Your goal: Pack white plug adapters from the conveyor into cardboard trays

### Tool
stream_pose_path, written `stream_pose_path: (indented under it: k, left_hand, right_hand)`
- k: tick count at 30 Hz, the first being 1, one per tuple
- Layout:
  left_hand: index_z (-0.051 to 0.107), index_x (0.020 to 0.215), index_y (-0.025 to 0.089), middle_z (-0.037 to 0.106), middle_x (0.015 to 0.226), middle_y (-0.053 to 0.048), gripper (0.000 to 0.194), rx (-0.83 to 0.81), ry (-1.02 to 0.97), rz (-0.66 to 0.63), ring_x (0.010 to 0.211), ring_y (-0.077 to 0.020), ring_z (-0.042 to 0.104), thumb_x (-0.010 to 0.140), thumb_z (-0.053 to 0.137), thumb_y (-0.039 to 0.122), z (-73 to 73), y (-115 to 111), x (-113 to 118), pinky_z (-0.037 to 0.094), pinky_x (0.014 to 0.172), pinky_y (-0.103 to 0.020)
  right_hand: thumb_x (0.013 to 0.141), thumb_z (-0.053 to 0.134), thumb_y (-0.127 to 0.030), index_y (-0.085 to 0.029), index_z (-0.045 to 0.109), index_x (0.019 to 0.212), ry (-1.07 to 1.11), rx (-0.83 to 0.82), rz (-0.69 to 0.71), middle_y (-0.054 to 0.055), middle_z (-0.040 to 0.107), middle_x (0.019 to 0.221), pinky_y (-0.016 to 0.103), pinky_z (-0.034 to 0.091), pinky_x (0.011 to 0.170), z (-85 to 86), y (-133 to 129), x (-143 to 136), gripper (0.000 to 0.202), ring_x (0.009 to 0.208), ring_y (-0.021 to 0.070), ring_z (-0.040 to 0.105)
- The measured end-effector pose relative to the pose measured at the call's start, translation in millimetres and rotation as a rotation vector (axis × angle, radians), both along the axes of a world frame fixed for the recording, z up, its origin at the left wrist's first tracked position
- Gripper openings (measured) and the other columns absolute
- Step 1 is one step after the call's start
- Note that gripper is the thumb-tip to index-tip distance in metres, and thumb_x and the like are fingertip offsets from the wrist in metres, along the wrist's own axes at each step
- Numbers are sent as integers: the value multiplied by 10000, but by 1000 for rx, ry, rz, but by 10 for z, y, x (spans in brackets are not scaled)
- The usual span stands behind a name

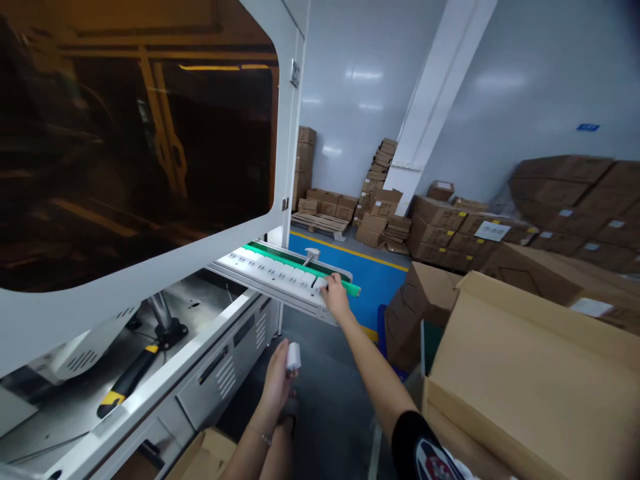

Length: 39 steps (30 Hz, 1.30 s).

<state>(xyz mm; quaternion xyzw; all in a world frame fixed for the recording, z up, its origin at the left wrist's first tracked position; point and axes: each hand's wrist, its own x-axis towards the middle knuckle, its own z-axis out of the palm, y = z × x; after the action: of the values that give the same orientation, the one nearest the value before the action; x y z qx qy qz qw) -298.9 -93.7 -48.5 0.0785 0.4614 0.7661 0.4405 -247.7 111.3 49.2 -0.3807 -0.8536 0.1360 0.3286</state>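
Note:
A row of white power adapters (285, 271) stands on the narrow conveyor (270, 283) that comes out from under the machine, beside a green guide strip (353, 289). At the outer end of that row, my right hand (336, 297) has its fingers closed around the last adapter (320, 284), partly hidden by them. My left hand (278, 370) is lower down, over the floor in front of the conveyor. Between its thumb and fingers it grips another white adapter (294, 357), held clear of the conveyor.
The white machine with its tinted window (150, 133) fills the left. On its metal ledge lies a black-and-yellow tool handle (129, 381). An open cardboard carton (530, 373) stands at the right, another carton (205, 457) below left. Stacked boxes (440, 223) line the wall.

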Motion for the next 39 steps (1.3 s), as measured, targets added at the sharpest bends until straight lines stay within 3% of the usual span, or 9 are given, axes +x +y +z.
stream_pose_path:
  k: [5,12,15,18,23,27,31,35,39]
  left_hand:
    - [553,868,181,488,597,47,340,-11,-112,96,449,-86,461,674,642,445,-202,8,-127,306,367,-179]
    - [506,1034,207,568,844,2,477,68,238,-20,635,-105,542,685,679,483,200,332,-83,399,502,-180]
    - [490,1057,201,570,861,-17,506,85,369,7,695,-132,554,703,664,518,360,533,-49,403,527,-191]
    - [447,1129,211,596,983,-55,571,139,392,-3,785,-159,574,704,674,519,477,643,-17,433,586,-211]
    - [477,1189,239,575,1200,-83,471,117,452,-2,1018,-183,540,832,524,543,460,361,13,450,762,-241]
    - [526,1144,218,599,1138,-89,490,-39,455,29,1016,-203,547,821,507,586,105,-144,18,456,798,-271]
    - [524,1135,208,615,1107,-91,644,-228,431,30,1028,-242,568,734,493,710,-396,-632,8,488,810,-322]
    - [513,1113,208,627,1096,-102,717,-444,554,-50,1038,-281,592,681,417,772,-1020,-1048,-29,496,860,-395]
    - [530,1054,192,631,1071,-141,711,-638,831,-194,1008,-304,616,651,340,746,-1752,-1433,20,491,887,-422]
  right_hand:
    - [859,515,-262,-166,625,1023,-29,106,59,122,521,1109,363,443,868,-76,-133,76,220,1014,247,530]
    - [855,564,-282,-247,518,1231,-239,55,736,61,559,1162,316,438,922,68,-829,499,380,1086,187,530]
    - [815,613,-267,-217,512,1227,-233,31,687,85,565,1153,366,428,940,115,-839,554,427,1110,217,517]
    - [829,564,-206,-207,470,1268,-113,46,590,114,529,1224,377,430,938,99,-570,583,449,1108,213,520]
    - [838,490,-153,-129,554,1121,-27,73,131,158,527,1189,381,452,869,-58,-28,561,291,1005,234,556]
    - [840,427,-120,-122,618,986,-35,61,88,151,479,1191,349,473,779,-156,69,451,240,774,162,572]
    - [851,475,-172,-153,661,952,-32,43,117,100,530,1056,326,476,789,-69,88,465,212,822,167,571]
    - [884,482,-297,-174,602,1160,26,62,138,125,493,1194,388,447,918,302,21,822,325,1075,231,523]
    - [910,449,-354,-203,545,1224,132,229,160,109,490,1229,408,382,1024,853,-509,1649,361,1196,235,458]
